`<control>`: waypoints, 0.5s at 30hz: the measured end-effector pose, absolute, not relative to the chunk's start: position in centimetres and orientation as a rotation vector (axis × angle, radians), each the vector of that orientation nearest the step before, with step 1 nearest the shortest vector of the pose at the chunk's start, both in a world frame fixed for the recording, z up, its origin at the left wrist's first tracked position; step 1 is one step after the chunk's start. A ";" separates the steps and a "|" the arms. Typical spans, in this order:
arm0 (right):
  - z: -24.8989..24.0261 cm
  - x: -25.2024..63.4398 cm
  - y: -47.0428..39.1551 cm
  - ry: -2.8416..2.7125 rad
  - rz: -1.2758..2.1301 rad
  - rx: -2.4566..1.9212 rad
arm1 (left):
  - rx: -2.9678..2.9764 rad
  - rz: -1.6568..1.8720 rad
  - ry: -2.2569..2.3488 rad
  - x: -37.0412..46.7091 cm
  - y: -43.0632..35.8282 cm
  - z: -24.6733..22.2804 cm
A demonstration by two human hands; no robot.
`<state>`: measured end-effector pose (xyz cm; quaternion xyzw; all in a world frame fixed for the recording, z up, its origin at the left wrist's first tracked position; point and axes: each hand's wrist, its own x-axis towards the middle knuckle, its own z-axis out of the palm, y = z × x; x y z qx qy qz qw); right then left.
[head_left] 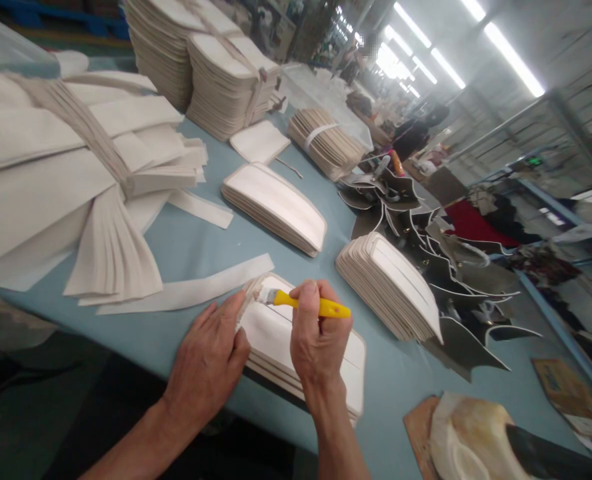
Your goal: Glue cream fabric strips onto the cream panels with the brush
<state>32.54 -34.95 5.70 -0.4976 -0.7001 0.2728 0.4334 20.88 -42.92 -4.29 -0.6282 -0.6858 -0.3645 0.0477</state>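
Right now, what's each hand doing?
Left hand: open, flat on the stack.
Right hand: closed on the brush.

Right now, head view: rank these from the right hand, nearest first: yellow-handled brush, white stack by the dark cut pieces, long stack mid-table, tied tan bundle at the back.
1. yellow-handled brush, held in the right hand.
2. white stack, to its right, beside the dark cut pieces.
3. long stack, mid-table, farther back.
4. tied tan bundle, at the back.

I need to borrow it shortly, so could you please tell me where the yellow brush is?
The yellow brush is in the right hand, low in the head view, its bristles on the near stack beside the left hand.
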 end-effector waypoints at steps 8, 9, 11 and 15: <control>4.8 38.1 -35.6 -1.589 0.642 -1.441 | -1.897 -1.079 -2.083 20.9 -42.8 -3.9; 5.0 38.1 -35.7 -1.548 0.640 -1.432 | -1.895 -1.069 -2.086 20.9 -42.8 -4.0; 5.2 37.1 -36.0 -1.493 0.677 -1.371 | -1.887 -1.048 -2.093 20.8 -42.8 -4.3; 4.4 33.9 -35.7 -1.570 0.862 -1.254 | -1.912 -1.021 -2.103 20.7 -42.7 -4.6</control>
